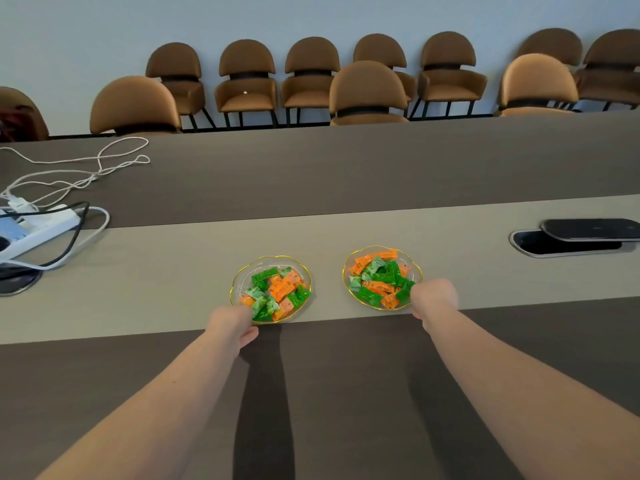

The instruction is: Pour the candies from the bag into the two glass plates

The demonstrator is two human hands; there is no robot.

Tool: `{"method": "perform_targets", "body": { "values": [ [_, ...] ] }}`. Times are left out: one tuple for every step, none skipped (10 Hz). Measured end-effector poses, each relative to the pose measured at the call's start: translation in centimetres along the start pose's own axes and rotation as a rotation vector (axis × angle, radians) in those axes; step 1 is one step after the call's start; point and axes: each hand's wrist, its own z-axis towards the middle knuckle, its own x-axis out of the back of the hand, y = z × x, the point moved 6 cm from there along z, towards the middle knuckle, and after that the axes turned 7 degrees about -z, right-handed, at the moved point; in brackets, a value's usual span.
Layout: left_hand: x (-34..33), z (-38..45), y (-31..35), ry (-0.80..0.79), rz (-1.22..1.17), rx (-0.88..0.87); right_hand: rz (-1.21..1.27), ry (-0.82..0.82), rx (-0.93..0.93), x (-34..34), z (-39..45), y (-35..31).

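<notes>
Candies (275, 289) fill both plates (239, 271) (hands (230, 322) gripping rims).

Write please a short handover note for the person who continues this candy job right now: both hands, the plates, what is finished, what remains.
Left hand: at the near rim of the left glass plate, fingers touching it; whether it really grips is not clear.
Right hand: at the near right rim of the right glass plate, the same.
Both plates stand on the light strip of the table and both hold green and orange wrapped candies.
The bag is not in view.
Done: candies are in both plates.
Left: probably only final placing of the plates, then let go.
</notes>
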Motion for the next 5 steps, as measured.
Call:
{"method": "perform_targets", "body": {
  "values": [
    [0.3,-1.5,1.2,-0.005,0.001,-0.01,-0.017,-0.002,0.019,1.3,-0.6,-0.6],
    [0.8,-4.1,2.6,-0.019,0.005,-0.03,-0.035,-0.043,0.048,2.6,-1.8,-1.7],
    [1.4,-7.9,4.3,-0.076,0.061,-0.065,-0.084,-0.098,0.109,4.2,-4.1,-3.2],
    [2.1,-12.4,5.8,-0.135,0.233,-0.139,-0.102,-0.204,0.171,5.0,-6.1,-4.2],
    [3.6,-17.9,6.9,-0.2,0.352,-0.252,-0.132,-0.224,0.266,7.0,-9.6,-4.9]
  ]
}}
